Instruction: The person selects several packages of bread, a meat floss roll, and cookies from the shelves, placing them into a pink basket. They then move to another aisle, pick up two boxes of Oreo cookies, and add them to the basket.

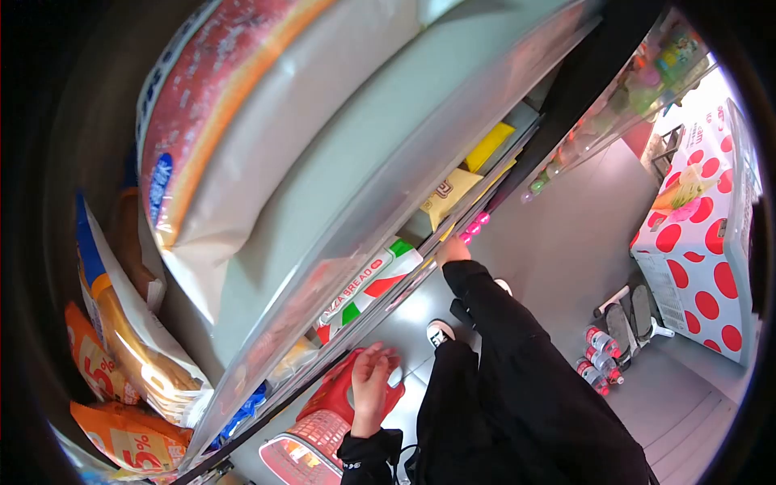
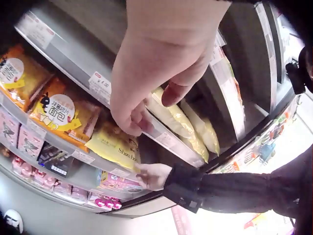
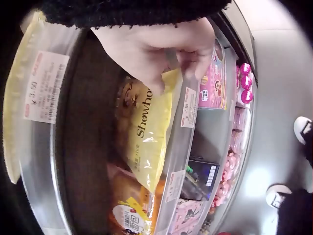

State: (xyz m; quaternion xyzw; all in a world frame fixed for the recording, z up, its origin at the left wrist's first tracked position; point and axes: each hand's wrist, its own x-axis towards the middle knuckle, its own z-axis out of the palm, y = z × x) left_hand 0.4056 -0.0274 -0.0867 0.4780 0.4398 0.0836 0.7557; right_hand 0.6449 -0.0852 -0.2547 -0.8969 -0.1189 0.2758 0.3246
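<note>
The right hand's grip [image 3: 152,46] was nearly closed, thumb and fingers pinching the right end of a yellow packet [image 3: 144,129]. The left hand [image 1: 370,384] was released, its fingers loosely bent, near a red basket [image 1: 323,436]. The packet sat on a shelf [image 3: 182,147], lettered face outward, its long axis apparently running left to right along the front edge (an orange bread packet [image 3: 122,220] lay just beside its left end). Grey floor [image 1: 590,202] spread to the right, with bottles [image 1: 600,360] and a red-spotted cabinet [image 1: 687,259] beyond.
</note>
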